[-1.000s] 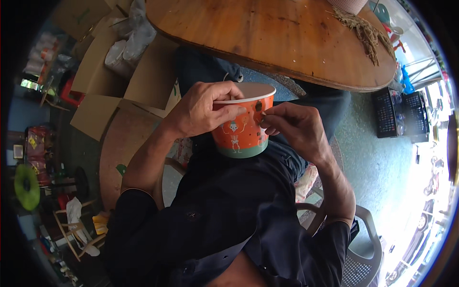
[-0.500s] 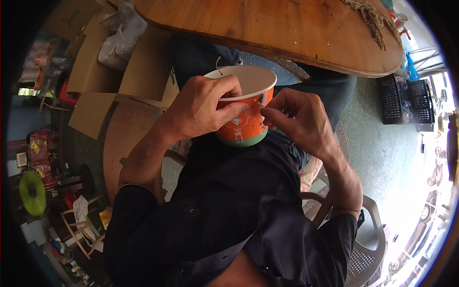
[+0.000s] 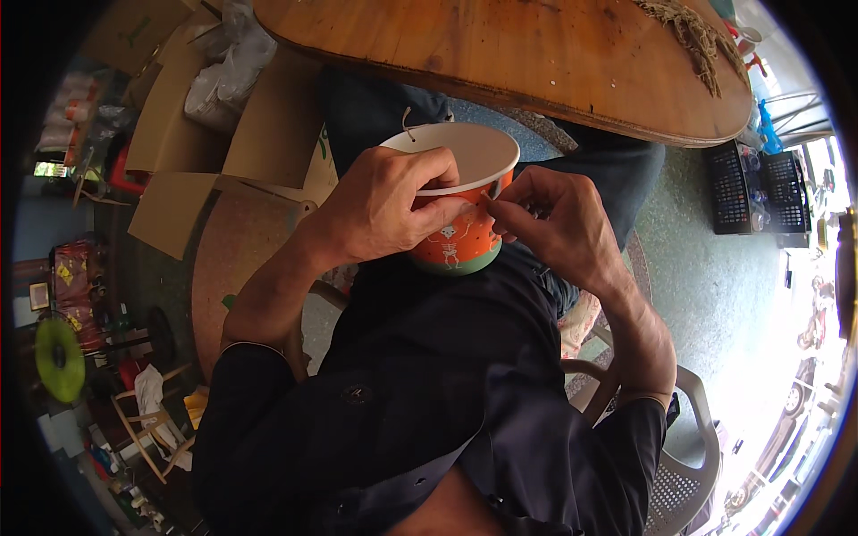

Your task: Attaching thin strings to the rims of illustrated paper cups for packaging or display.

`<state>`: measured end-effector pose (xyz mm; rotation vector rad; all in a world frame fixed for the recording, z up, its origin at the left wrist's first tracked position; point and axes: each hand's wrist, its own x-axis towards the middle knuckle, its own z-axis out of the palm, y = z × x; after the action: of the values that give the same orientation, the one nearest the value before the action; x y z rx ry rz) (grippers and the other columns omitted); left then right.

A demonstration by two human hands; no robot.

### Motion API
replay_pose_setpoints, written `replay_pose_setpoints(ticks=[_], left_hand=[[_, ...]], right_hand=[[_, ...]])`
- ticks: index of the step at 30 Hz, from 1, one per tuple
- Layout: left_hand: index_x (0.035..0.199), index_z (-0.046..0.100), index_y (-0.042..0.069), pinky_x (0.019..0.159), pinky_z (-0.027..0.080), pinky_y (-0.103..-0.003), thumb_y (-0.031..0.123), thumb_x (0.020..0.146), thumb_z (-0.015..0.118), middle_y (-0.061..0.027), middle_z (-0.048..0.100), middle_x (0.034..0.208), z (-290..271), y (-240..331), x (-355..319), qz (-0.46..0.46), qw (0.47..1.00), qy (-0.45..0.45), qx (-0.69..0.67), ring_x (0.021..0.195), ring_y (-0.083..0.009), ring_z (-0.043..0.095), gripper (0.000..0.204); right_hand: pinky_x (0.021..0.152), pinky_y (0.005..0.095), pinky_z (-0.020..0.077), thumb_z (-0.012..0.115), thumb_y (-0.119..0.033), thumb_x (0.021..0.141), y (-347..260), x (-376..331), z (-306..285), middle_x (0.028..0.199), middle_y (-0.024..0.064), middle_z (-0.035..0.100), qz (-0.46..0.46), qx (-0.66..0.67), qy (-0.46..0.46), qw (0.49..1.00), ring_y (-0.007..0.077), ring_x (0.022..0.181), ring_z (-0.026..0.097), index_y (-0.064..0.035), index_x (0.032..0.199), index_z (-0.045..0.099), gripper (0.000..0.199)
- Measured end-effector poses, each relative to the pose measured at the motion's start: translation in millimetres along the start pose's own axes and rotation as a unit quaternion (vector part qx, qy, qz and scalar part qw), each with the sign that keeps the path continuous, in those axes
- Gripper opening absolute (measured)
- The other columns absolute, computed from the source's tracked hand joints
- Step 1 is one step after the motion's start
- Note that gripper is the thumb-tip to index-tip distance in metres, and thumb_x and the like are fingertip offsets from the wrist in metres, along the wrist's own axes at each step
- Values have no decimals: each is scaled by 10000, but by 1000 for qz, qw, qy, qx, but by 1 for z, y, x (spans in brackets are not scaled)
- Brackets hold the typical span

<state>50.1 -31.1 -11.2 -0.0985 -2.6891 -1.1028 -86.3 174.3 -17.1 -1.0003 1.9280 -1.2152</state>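
An orange paper bucket (image 3: pixel 454 234) with a skeleton drawing, a green base and a white inside rests upright on my lap. My left hand (image 3: pixel 384 198) grips its near rim, thumb pressed on the outer wall and fingers reaching inside. A thin cord (image 3: pixel 407 121) sticks up at the bucket's far left rim. Close against the right side of the wall, just below the rim, my right hand (image 3: pixel 556 214) is closed in a pinch. A small pale tip shows by its fingertips; what it belongs to is too small to tell.
A wooden table (image 3: pixel 500 54) edges in ahead, with frayed fabric (image 3: pixel 695 40) at its right end. Open cardboard boxes (image 3: pixel 273 134) stand at the left, one beside a plastic bag (image 3: pixel 228 80). Black crates (image 3: pixel 760 192) sit on the floor at the right. A plastic chair (image 3: pixel 688 473) is beneath me.
The bucket has shifted very slightly to the right. My left hand moves along with it, while my right hand keeps its pinch at the wall.
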Motion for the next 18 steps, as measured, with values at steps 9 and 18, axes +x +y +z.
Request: replay_pose_setpoints(ticks=[9,18], left_hand=[[971,619,17,681,551,-428,169,904,799,-169,720,820,4,-1,-1,0,1000,-4,-23,714,-341,719,246],[1326,620,2,908,569,-387,209,1092,572,-216,773,1041,-2,2,2,-50,996,-47,-65,967,-288,781,316]], right_hand=[[715,258,568,739,-131,975,1,1,0,815,72,752,-7,-4,-4,1000,95,752,700,47,947,713,183],[758,338,562,748,-206,875,4,1,0,808,110,756,7,17,18,1000,163,768,700,39,947,752,255]])
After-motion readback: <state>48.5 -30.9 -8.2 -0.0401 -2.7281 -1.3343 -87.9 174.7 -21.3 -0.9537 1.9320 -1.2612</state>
